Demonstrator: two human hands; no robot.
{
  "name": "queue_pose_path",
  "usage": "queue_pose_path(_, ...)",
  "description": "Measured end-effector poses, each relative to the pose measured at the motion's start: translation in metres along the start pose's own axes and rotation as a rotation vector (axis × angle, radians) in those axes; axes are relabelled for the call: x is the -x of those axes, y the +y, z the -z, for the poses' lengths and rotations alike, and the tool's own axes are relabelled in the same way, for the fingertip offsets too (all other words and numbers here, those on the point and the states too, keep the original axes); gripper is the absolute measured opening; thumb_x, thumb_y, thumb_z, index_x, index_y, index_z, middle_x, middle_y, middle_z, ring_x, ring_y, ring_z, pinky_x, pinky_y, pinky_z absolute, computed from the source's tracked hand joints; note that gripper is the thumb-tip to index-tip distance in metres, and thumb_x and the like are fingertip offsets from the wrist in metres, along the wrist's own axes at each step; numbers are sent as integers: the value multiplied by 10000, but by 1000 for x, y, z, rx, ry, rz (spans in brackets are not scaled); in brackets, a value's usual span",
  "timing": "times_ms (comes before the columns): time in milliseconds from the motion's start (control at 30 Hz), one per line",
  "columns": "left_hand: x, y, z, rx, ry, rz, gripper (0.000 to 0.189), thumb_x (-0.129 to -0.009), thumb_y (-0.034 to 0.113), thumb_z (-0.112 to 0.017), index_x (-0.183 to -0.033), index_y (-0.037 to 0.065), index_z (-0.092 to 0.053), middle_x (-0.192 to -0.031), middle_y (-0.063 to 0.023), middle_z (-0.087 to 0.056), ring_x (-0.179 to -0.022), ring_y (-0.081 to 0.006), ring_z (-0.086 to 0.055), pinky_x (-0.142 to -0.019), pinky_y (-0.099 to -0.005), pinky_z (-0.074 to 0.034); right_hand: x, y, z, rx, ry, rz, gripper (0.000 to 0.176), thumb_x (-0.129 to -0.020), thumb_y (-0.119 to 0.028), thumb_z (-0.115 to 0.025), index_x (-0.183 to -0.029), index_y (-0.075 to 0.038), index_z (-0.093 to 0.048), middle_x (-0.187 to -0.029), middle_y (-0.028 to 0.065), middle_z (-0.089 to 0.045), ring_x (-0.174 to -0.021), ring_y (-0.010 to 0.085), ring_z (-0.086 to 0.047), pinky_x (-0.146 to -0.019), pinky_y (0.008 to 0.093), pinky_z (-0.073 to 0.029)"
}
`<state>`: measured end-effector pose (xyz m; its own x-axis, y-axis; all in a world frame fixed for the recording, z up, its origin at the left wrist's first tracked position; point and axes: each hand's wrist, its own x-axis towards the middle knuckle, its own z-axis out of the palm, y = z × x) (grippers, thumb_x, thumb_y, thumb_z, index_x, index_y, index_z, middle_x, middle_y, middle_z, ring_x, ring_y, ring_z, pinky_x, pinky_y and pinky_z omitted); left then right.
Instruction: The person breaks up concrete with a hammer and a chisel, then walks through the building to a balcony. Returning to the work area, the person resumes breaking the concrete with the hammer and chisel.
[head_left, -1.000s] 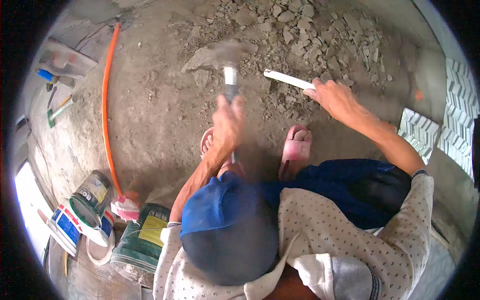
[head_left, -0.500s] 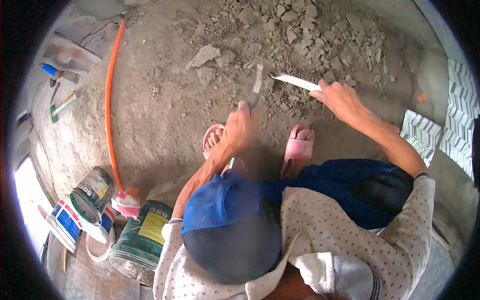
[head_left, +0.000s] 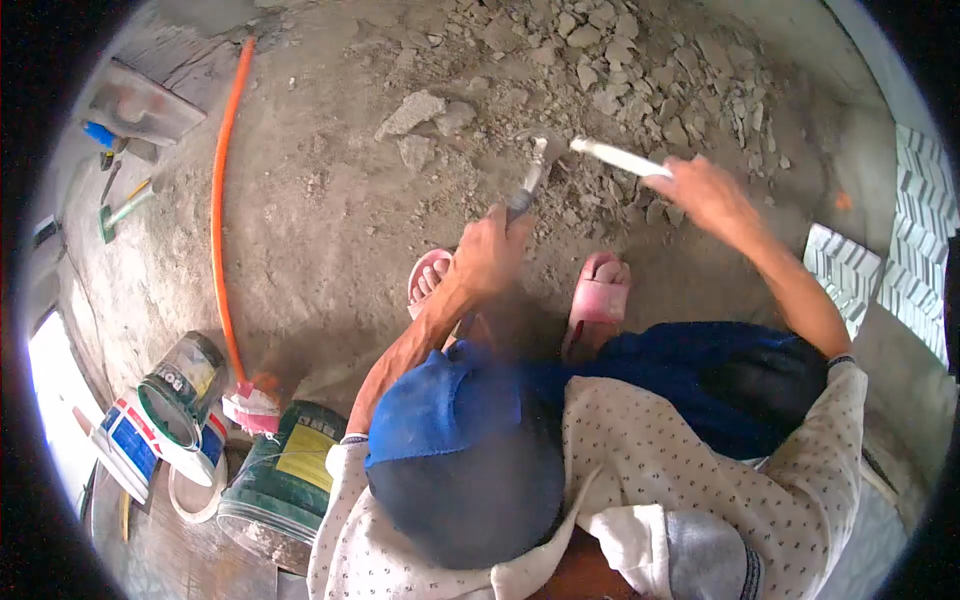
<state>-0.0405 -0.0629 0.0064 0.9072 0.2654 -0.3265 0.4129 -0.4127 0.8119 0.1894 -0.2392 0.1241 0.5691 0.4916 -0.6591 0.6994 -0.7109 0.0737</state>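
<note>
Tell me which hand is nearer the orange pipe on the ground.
Left. The left hand, gripping the hammer, is to the right of the orange pipe across bare ground; the right hand, holding the white bar, is farther right, beyond the hammer.

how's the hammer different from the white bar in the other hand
The hammer has a metal head and dark grip; the white bar is one plain pale strip. The left hand holds the hammer pointing away from the person; the right hand holds the white bar lying crosswise. Both free ends nearly meet above the rubble.
</note>
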Motion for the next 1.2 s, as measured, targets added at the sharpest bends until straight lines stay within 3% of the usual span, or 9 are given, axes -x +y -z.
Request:
queue_pose_path(67,1,4,9,-45,26,-176,325,-920,307,-483,-969,-14,-459,-681,-301,-579,-662,-500,-575,-601,-568,-445,0,16,2,-69,60,-67,467,-911,-470,-489,-887,-16,-598,-741,229,-618,-752,431,-600,-681,505,-469)
queue_pose_path(167,-15,12,21,61,131,136,340,-934,329,-472,-966,-8,-446,-662,-289,-571,-635,-488,-569,-561,-558,-431,0,29,1,-193,138,-105,513,-923,-504,-442,-974,-16,-588,-758,258,-610,-778,461,-590,-660,525,-447)
queue_pose_path(300,-33,38,25,128,291,213,358,-946,334,-449,-982,-22,-445,-690,-291,-575,-636,-477,-573,-531,-540,-432,4,14,2,-303,146,-141,513,-937,-515,-395,-1004,-24,-529,-754,258,-608,-774,476,-577,-662,545,-434)
queue_pose_path(367,-36,0,-9,-266,174,-153,357,-941,323,-456,-975,-31,-479,-711,-302,-576,-671,-477,-579,-531,-535,-435,0,14,1,-290,161,-141,512,-941,-522,-373,-1009,-32,-506,-753,257,-605,-767,480,-572,-665,555,-428)
queue_pose_path(433,-37,-18,-31,-464,-92,-231,383,-926,332,-469,-962,-40,-555,-761,-298,-593,-764,-445,-609,-585,-519,-457,-5,15,-5,-306,262,-89,514,-942,-524,-369,-975,-30,-506,-753,257,-603,-760,481,-568,-667,561,-424)
queue_pose_path(633,-15,-11,-29,157,-38,74,424,-919,404,-494,-803,1,-554,-645,-187,-561,-503,-272,-567,-508,-414,-441,-8,-5,-23,-425,221,7,515,-946,-513,-370,-944,-24,-533,-750,261,-595,-744,474,-566,-658,553,-426)
queue_pose_path(733,-7,-8,24,191,-61,420,511,-917,465,-481,-842,-37,-537,-651,-166,-585,-657,-283,-632,-611,-451,-480,-3,-19,-32,-540,128,33,502,-944,-490,-403,-948,-10,-548,-728,255,-589,-724,462,-567,-647,541,-428)
queue_pose_path(867,-3,-28,72,361,195,496,395,-939,399,-473,-797,32,-509,-547,-17,-477,-459,-113,-486,-425,-289,-382,-10,-31,-50,-499,221,233,477,-942,-460,-436,-954,6,-537,-637,222,-573,-615,443,-562,-571,515,-436)
queue_pose_path(1200,11,33,110,312,555,232,382,-949,392,-441,-873,22,-497,-543,-31,-480,-435,-116,-463,-418,-296,-374,-16,-40,-41,-366,68,181,408,-942,-416,-468,-997,-15,-521,-595,222,-572,-570,416,-596,-501,496,-459)
